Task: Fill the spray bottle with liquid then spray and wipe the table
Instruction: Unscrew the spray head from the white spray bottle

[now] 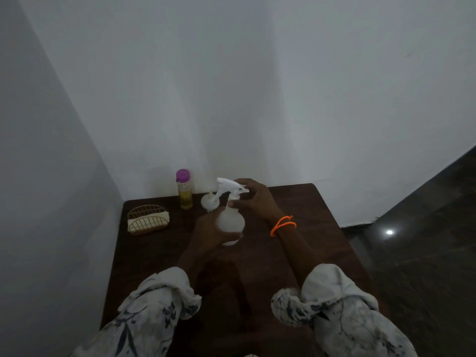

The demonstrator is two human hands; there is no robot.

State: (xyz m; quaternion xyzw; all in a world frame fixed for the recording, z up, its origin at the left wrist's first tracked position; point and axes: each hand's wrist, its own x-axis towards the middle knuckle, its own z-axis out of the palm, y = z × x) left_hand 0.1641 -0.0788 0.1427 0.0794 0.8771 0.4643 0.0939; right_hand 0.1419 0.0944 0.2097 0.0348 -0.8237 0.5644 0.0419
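I see the spray bottle (230, 222) held above the middle of the dark brown worktop (309, 243), its long axis roughly upright and tilted slightly, the white trigger head aimed left. My left hand (208, 234) wraps the round body, its grip clamped on the bottle; my right hand (253, 199) curls around the neck and trigger head, its grip likewise closed on it. An orange bracelet (283, 224) circles the right wrist. Behind the bottle lie a white funnel (210, 201), an oil bottle (184, 189) with a purple cap, and a wire basket (147, 219) holding a cloth. The worktop sits in a corner of white walls; dark floor lies to the right.
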